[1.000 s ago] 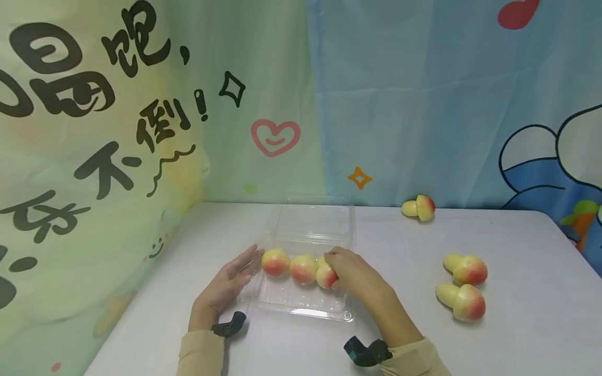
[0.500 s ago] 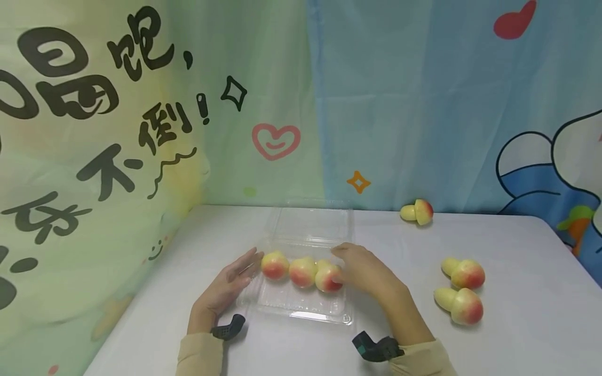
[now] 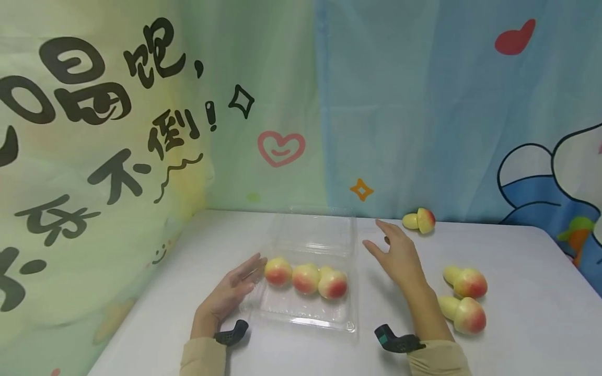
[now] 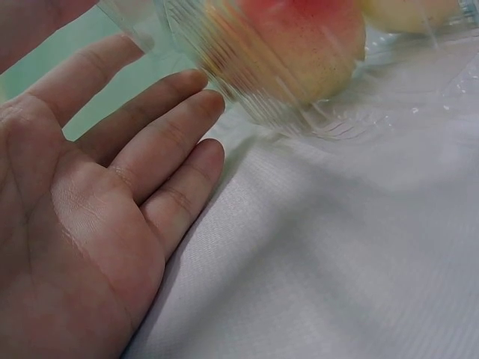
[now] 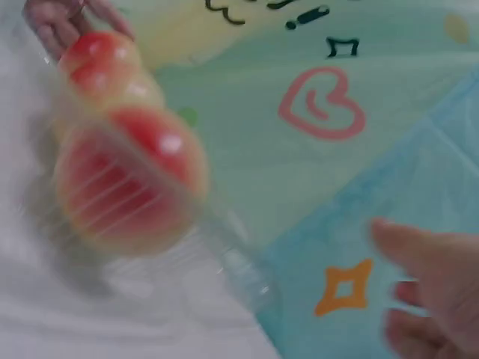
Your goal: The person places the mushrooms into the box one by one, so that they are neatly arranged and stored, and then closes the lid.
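Note:
A clear plastic clamshell box [image 3: 305, 319] lies with its lid [image 3: 316, 233] folded back. Inside, a row of three toy mushrooms with red-and-yellow caps shows: a left one [image 3: 278, 272], a middle one [image 3: 306, 279] and a right one [image 3: 333, 284]. My left hand [image 3: 229, 288] has its fingers extended along the box's left side. In the left wrist view the fingertips [image 4: 212, 102] are right at the ribbed clear wall. My right hand [image 3: 400, 257] is to the right of the box, holding nothing, thumb and fingers spread apart.
At the right of the white table [image 3: 522, 334] lie two more toy mushrooms, a farther one [image 3: 466, 282] and a nearer one [image 3: 465, 315]. Another mushroom [image 3: 420, 221] lies at the back edge, by the printed curtain [image 3: 404, 130].
My right hand has let go of the right mushroom in the box and moved away to the right, its fingers spreading. My left hand stays at the box's side.

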A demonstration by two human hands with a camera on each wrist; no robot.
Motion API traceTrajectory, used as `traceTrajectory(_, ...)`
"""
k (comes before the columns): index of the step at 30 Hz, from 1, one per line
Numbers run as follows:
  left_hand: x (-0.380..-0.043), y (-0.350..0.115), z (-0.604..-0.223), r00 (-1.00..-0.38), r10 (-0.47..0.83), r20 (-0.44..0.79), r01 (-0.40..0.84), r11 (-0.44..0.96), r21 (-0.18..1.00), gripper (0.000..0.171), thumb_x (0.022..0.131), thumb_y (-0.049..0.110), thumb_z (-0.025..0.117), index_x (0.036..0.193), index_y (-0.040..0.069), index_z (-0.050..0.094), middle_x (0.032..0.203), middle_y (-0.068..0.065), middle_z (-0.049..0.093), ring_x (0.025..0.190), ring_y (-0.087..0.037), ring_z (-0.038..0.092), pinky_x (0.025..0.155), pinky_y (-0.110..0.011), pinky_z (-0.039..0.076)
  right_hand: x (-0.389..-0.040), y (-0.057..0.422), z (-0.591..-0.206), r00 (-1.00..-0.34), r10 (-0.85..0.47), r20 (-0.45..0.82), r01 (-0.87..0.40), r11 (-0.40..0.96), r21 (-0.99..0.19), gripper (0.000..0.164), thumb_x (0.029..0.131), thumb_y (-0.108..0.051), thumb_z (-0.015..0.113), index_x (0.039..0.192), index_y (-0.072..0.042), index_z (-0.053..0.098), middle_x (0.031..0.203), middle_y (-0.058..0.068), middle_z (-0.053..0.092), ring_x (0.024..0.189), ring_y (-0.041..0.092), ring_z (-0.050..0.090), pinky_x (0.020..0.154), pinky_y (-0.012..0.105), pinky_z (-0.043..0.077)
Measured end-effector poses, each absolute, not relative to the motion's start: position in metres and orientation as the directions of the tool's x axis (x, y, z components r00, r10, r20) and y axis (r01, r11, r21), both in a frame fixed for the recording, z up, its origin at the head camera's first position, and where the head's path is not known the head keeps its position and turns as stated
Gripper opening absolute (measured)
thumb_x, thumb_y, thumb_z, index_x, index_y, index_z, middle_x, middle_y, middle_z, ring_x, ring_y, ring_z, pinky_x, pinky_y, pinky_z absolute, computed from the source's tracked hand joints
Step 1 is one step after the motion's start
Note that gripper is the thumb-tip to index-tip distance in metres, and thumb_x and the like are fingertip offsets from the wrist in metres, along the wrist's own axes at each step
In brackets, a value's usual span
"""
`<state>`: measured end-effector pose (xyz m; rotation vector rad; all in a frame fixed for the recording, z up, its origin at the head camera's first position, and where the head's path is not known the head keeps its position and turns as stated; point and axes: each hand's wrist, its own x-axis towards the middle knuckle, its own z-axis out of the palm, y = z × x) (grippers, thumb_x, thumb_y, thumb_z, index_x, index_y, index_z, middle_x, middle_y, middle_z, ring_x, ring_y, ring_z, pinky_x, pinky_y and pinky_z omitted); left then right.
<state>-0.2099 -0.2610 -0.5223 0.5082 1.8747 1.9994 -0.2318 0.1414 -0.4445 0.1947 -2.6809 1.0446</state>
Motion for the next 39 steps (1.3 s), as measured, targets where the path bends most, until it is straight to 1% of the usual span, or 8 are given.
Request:
traceTrajectory(6,-0.213,-0.26,-0.526,-0.866,0.498,0.034,0.005,-0.058,0.998,0.073,0.091,0.001,0.055,0.152,0.012,0.018,0.157,-0.012,0.022,0.144,-0.029,0.022,0.117,-0.052,0.002,-0.244,0.149,-0.464,-0.839,0.273,0.47,-0.211,0.634,-0.744,0.085,0.079,-0.024,0.077,0.148,-0.006,0.031,0.151,0.016,0.032,0.14,0.034,0.03,0.112,0.054,0.028)
traceTrajectory(9,-0.213,-0.26,-0.526,-0.87,0.492,0.038,0.01,-0.058,0.998,0.073,0.091,0.0,0.054,0.152,0.012,0.018,0.157,-0.013,0.022,0.144,-0.03,0.021,0.117,-0.05,0.004,-0.253,0.151,-0.472,-0.76,0.383,0.526,-0.227,0.601,-0.766,0.093,0.075,-0.024,0.08,0.15,-0.009,0.026,0.153,0.014,0.026,0.143,0.029,0.024,0.115,0.05,0.025)
traceTrajectory(12,-0.212,-0.259,-0.526,-0.879,0.476,0.028,-0.001,-0.061,0.998,0.073,0.09,0.002,0.056,0.152,0.014,0.02,0.157,-0.012,0.023,0.145,-0.03,0.021,0.117,-0.051,0.004,-0.263,0.156,-0.48,-0.698,0.465,0.544,-0.221,0.583,-0.782,0.095,0.075,-0.026,0.081,0.15,-0.01,0.025,0.154,0.013,0.023,0.144,0.026,0.021,0.117,0.046,0.022)
traceTrajectory(17,-0.211,-0.257,-0.526,-0.88,0.475,0.005,-0.014,-0.037,0.999,0.074,0.09,0.008,0.059,0.152,0.017,0.021,0.158,-0.01,0.023,0.145,-0.03,0.02,0.117,-0.055,0.002,-0.282,0.17,-0.491,-0.643,0.564,0.518,-0.188,0.539,-0.821,0.096,0.073,-0.026,0.082,0.149,-0.008,0.027,0.154,0.014,0.021,0.144,0.025,0.019,0.118,0.042,0.022)
traceTrajectory(23,-0.21,-0.258,-0.524,-0.873,0.486,0.03,0.003,-0.056,0.998,0.074,0.091,0.003,0.057,0.153,0.011,0.017,0.157,-0.013,0.023,0.145,-0.033,0.019,0.116,-0.058,-0.002,-0.302,0.184,-0.511,-0.647,0.645,0.406,-0.112,0.446,-0.888,0.104,0.072,-0.034,0.081,0.152,-0.012,0.018,0.156,0.006,0.016,0.145,0.018,0.017,0.119,0.035,0.02)
traceTrajectory(29,-0.21,-0.255,-0.525,-0.889,0.457,-0.024,-0.038,-0.022,0.999,0.075,0.09,0.015,0.063,0.152,0.017,0.021,0.157,-0.006,0.027,0.145,-0.028,0.024,0.116,-0.057,0.001,-0.317,0.193,-0.524,-0.647,0.68,0.343,-0.083,0.385,-0.919,0.107,0.072,-0.034,0.082,0.153,-0.012,0.014,0.157,0.006,0.013,0.145,0.018,0.015,0.12,0.033,0.018)
traceTrajectory(35,-0.21,-0.255,-0.525,-0.882,0.471,-0.024,-0.04,-0.026,0.999,0.074,0.091,0.012,0.061,0.153,0.015,0.019,0.157,-0.007,0.025,0.145,-0.028,0.024,0.117,-0.056,0.003,-0.328,0.201,-0.535,-0.669,0.683,0.294,-0.039,0.363,-0.931,0.112,0.071,-0.033,0.082,0.154,-0.015,0.009,0.159,0.005,0.008,0.146,0.02,0.011,0.12,0.037,0.017)
traceTrajectory(39,-0.211,-0.256,-0.524,-0.884,0.468,-0.011,-0.027,-0.026,0.999,0.074,0.091,0.01,0.06,0.152,0.015,0.019,0.157,-0.01,0.024,0.144,-0.031,0.024,0.116,-0.057,0.003,-0.338,0.202,-0.542,-0.679,0.665,0.311,-0.03,0.398,-0.917,0.113,0.071,-0.035,0.082,0.154,-0.017,0.007,0.159,0.005,0.008,0.146,0.02,0.012,0.119,0.04,0.02)
